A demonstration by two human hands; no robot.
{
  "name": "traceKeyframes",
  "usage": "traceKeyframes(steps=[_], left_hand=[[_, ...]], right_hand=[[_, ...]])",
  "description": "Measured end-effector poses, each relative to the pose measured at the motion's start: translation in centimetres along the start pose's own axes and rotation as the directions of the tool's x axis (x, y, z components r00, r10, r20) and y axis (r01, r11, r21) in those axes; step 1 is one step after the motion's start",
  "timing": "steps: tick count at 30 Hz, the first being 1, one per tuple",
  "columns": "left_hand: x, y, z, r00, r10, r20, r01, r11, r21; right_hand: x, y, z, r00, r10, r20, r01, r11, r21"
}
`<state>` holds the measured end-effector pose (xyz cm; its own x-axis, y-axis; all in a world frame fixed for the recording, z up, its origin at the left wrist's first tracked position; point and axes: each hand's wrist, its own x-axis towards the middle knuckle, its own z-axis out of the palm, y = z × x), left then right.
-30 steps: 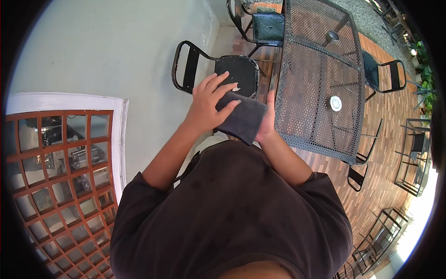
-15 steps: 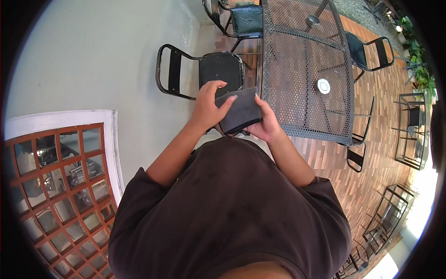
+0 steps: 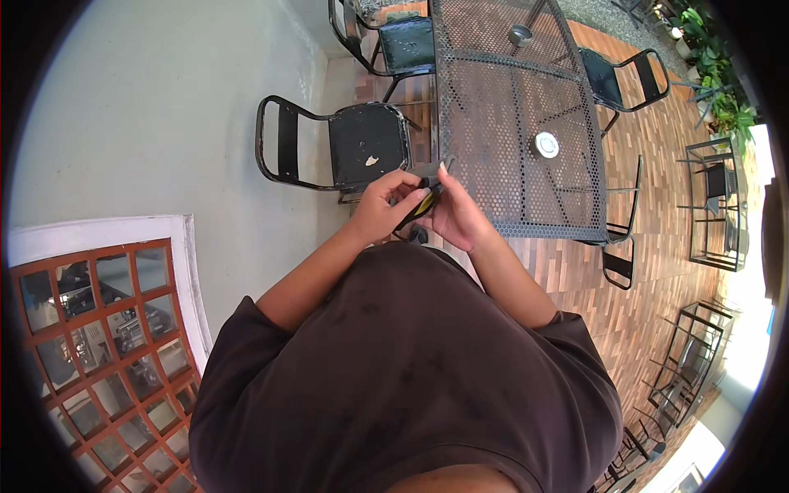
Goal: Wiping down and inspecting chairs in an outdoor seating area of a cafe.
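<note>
Both of my hands are up in front of my torso, around a small flat dark grey thing (image 3: 425, 204) with a black edge and a yellow strip. It is tilted so that its narrow side shows; I cannot tell its exact kind. My left hand (image 3: 385, 207) grips its left side, thumb pressed along the yellow strip. My right hand (image 3: 459, 215) holds it from the right, its thumb at the upper corner and its other fingers partly hidden underneath.
Beyond my hands stands a black perforated metal table (image 3: 493, 107) bearing a round white-topped item (image 3: 546, 145) and a round metal dish (image 3: 520, 34). A worn black chair (image 3: 366, 144) is near the pale wall (image 3: 164, 107). At left is a red-framed paned window (image 3: 107, 300).
The dark grey thing has turned from showing its broad flat face to showing its narrow side with yellow. My left hand has shifted lower on it. The view has moved slightly right.
</note>
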<state>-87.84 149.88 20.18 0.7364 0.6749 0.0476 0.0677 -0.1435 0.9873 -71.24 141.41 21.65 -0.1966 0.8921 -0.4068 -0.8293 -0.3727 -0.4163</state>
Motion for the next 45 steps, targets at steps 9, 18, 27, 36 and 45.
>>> traceKeyframes(steps=[9, 18, 27, 36, 45], left_hand=[[0.8, 1.3, -1.0, 0.991, -0.124, -0.054, 0.090, 0.904, -0.418], [2.4, 3.5, -4.2, 0.884, -0.051, -0.464, -0.123, 0.933, -0.337], [2.7, 3.8, -6.9, 0.774, 0.390, -0.498, -0.028, 0.808, 0.589], [2.6, 2.4, -7.3, 0.844, 0.040, -0.534, 0.067, 0.982, 0.178], [1.0, 0.0, -7.2, 0.757, -0.516, -0.400, 0.281, 0.811, -0.513]], right_hand=[[0.0, 0.4, 1.5, 0.965, -0.251, -0.071, 0.215, 0.919, -0.330], [0.7, -0.7, -0.3, 0.876, -0.448, -0.178, 0.396, 0.880, -0.263], [0.5, -1.2, -1.6, 0.785, -0.581, -0.215, 0.514, 0.804, -0.297], [0.8, -1.1, -3.7, 0.526, -0.830, -0.186, 0.515, 0.485, -0.706], [1.9, 0.5, -4.7, 0.933, -0.115, -0.341, 0.131, 0.991, 0.024]])
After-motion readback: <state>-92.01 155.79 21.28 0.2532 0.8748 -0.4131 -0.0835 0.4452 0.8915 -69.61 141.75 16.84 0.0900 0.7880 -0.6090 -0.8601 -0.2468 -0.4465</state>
